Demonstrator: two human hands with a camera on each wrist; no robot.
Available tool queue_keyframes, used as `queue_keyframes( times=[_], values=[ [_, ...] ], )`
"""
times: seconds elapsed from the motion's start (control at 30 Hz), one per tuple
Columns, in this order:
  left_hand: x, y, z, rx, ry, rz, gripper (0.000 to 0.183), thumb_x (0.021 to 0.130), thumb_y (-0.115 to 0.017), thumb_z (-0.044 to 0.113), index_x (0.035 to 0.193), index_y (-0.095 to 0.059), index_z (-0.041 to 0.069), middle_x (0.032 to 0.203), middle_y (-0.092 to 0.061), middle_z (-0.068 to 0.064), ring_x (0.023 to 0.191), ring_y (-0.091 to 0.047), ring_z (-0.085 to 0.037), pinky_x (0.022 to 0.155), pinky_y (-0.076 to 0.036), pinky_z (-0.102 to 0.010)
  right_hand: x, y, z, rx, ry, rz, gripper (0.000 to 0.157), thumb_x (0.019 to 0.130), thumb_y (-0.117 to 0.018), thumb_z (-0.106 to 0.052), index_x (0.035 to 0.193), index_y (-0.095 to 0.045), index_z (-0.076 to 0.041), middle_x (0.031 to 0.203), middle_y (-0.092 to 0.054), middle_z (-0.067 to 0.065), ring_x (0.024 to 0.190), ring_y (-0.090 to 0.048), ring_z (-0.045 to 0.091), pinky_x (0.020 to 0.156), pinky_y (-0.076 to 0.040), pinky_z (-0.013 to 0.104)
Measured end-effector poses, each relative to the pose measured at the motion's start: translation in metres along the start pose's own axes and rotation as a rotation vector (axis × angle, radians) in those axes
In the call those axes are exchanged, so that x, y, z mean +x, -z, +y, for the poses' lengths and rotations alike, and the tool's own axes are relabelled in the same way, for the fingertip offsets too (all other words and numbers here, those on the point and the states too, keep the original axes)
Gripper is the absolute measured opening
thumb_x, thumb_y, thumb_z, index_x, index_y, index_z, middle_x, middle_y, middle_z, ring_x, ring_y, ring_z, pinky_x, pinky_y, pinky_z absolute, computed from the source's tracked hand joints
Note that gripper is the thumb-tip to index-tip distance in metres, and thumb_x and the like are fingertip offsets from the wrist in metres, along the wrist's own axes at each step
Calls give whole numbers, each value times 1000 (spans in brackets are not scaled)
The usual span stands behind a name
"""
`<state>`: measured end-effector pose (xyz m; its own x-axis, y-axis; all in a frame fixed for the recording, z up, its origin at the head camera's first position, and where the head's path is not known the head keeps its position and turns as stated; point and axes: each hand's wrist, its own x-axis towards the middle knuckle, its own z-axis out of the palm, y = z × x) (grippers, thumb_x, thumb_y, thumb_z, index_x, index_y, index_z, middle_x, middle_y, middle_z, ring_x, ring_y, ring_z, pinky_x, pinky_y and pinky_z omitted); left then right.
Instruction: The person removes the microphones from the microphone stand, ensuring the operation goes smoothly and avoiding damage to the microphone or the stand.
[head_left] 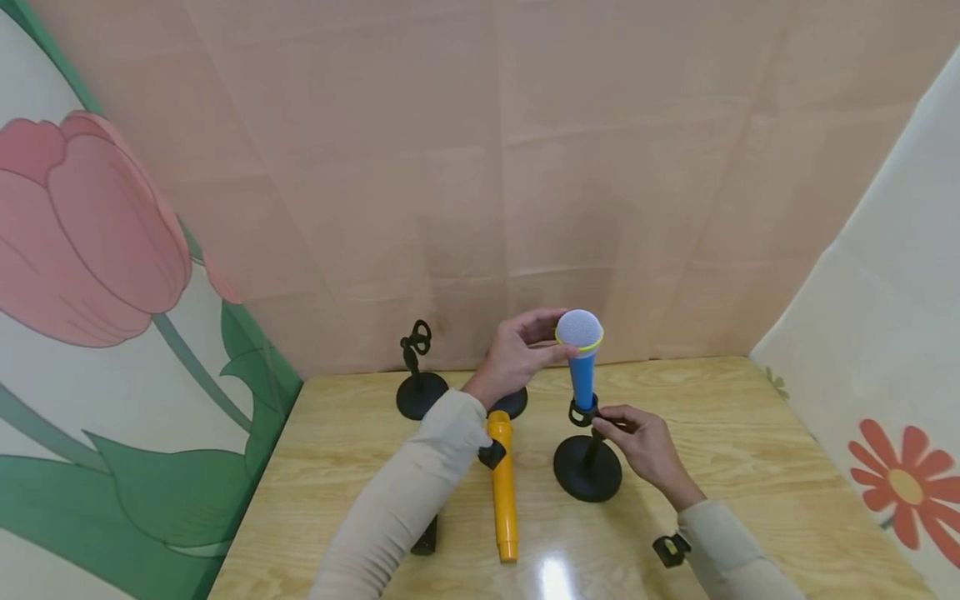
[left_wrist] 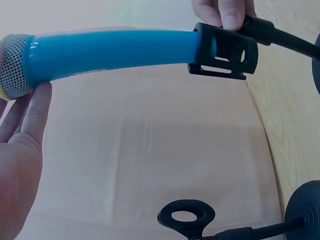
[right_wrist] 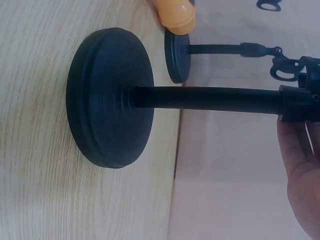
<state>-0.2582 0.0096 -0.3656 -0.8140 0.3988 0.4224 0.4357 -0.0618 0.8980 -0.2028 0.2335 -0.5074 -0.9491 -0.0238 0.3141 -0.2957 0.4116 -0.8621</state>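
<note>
Blue microphone [head_left: 582, 382] stands between the hands, its lower end inside the black clip [left_wrist: 225, 50] beside the right hand [head_left: 641, 442]; the left hand [head_left: 517, 354] pinches it near the head, while the right pinches its stand [head_left: 588, 471] where neck meets clip. From where I watch, this fitting looks well begun but perhaps not fully seated; a second stand [head_left: 422, 396] left of the left hand, and a third stand [head_left: 516, 406] partly behind it, show vacant rings; nearer me than that hand, a yellow microphone [head_left: 504, 492] lies unmounted, beside a mostly hidden dark object [head_left: 425, 537].
</note>
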Motion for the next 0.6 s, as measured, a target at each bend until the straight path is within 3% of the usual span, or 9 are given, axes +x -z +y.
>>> queue_keyframes(
  times=[0.2, 0.43, 0.6],
  values=[
    [-3, 4, 4, 18, -9, 1, 45, 85, -76, -1, 128, -63, -1, 123, -67, -18, 107, -68, -23, 91, -55, -29, 1, 0, 2, 3, 1, 2, 16, 91, -74, -6, 103, -73, 4, 97, -74, 19, 79, -69, 2, 72, -54, 15],
    [-4, 7, 7, -31, -33, 5, 47, 84, -75, -7, 128, -61, -5, 124, -66, -22, 110, -67, -26, 92, -55, -33, 2, 1, 1, 15, 4, 8, 17, 91, -73, -7, 103, -73, 6, 95, -74, 18, 80, -69, 3, 71, -54, 14],
    [-8, 14, 6, -5, -41, 9, 47, 85, -75, -4, 130, -61, -2, 124, -66, -19, 109, -67, -24, 93, -55, -34, 3, 2, 1, 13, -17, 1, 18, 92, -73, -8, 104, -73, 5, 96, -74, 18, 81, -68, 2, 72, -54, 14]
  ],
)
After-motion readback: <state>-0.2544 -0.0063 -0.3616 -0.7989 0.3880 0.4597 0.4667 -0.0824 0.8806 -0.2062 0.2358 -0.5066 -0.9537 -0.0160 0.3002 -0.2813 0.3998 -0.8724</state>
